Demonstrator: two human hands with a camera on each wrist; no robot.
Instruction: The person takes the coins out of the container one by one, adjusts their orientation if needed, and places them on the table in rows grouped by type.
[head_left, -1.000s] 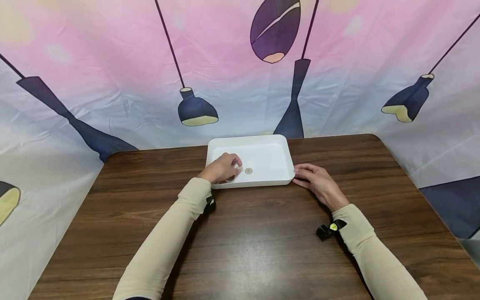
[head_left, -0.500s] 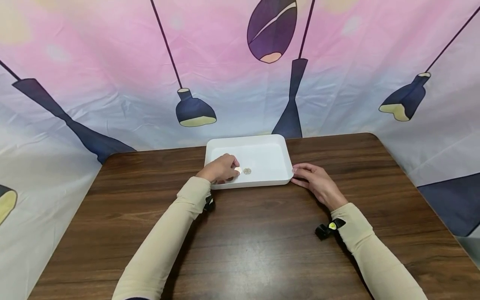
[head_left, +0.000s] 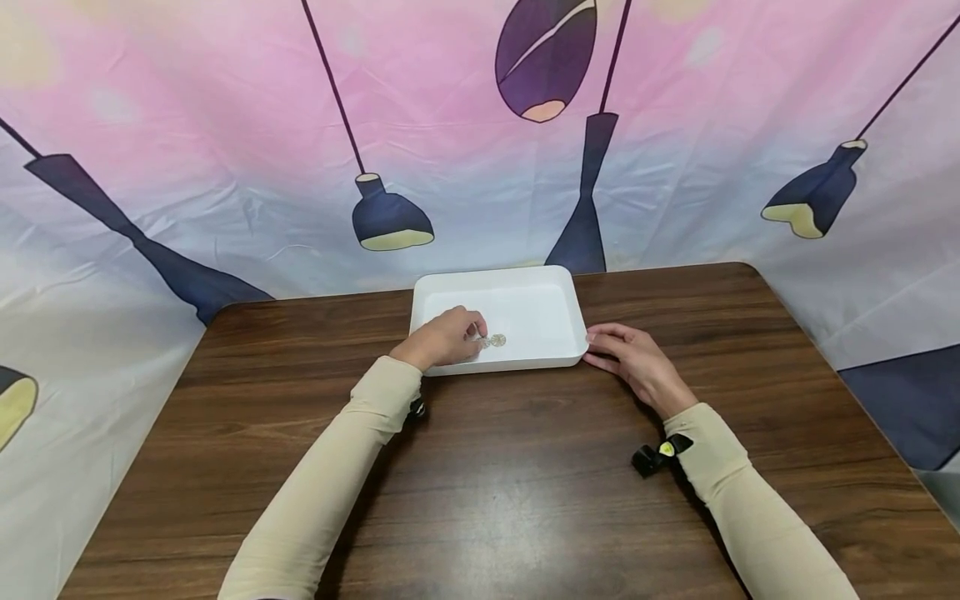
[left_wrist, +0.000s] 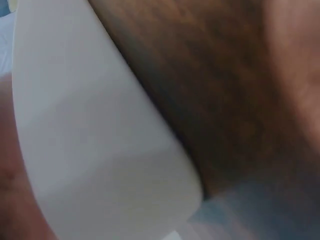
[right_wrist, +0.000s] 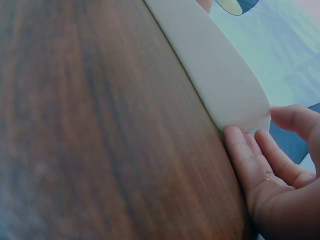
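Observation:
In the head view my left hand (head_left: 446, 335) reaches over the near left side of a white tray (head_left: 536, 321). Its thumb and forefinger pinch a small, pale, coin-like disc (head_left: 486, 342), partly hidden by the fingertips. A second round disc (head_left: 498, 340) with a fine pattern lies on the tray floor, right beside the first. My right hand (head_left: 633, 362) rests at the tray's near right corner. From the right wrist view, thumb and fingers (right_wrist: 240, 147) touch the outside of the tray wall (right_wrist: 220, 70), fairly straight. The left wrist view shows mostly the tray's outer wall (left_wrist: 95, 130).
The tray stands at the far edge of a dark wooden table (head_left: 480, 475). Behind it hangs a pink and blue cloth (head_left: 465, 100) printed with lamps. A black wrist camera (head_left: 647, 460) sits by the right sleeve.
The left fingers have shifted slightly right, and the pinched disc, seen tilted and bright half a second ago, is now against the second disc. The right hand stays at the tray corner.

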